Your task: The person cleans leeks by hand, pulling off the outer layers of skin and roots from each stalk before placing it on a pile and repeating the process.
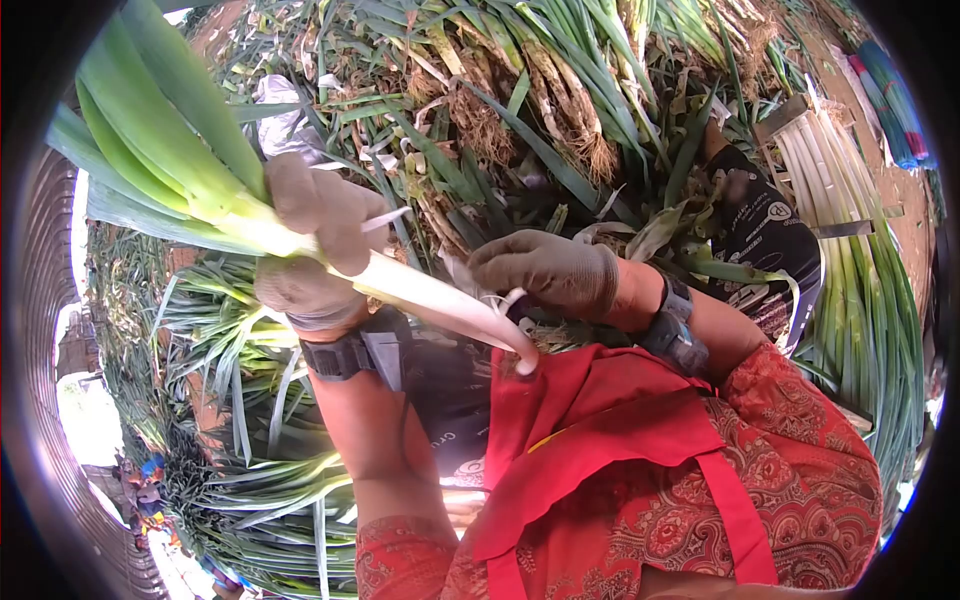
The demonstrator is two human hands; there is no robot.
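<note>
Left hand (310, 245) grips the leek (430, 290); right hand (545, 272) seemingly pinches its base.

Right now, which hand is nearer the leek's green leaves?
Left. The left hand grips the leek right where the green leaves begin. The right hand is at the other end, on the white tip.

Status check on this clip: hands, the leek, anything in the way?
Left hand gloved, gripping leek mid-stalk. Right hand gloved, pinching its white end. Leek piles all around, none between the hands.
</note>
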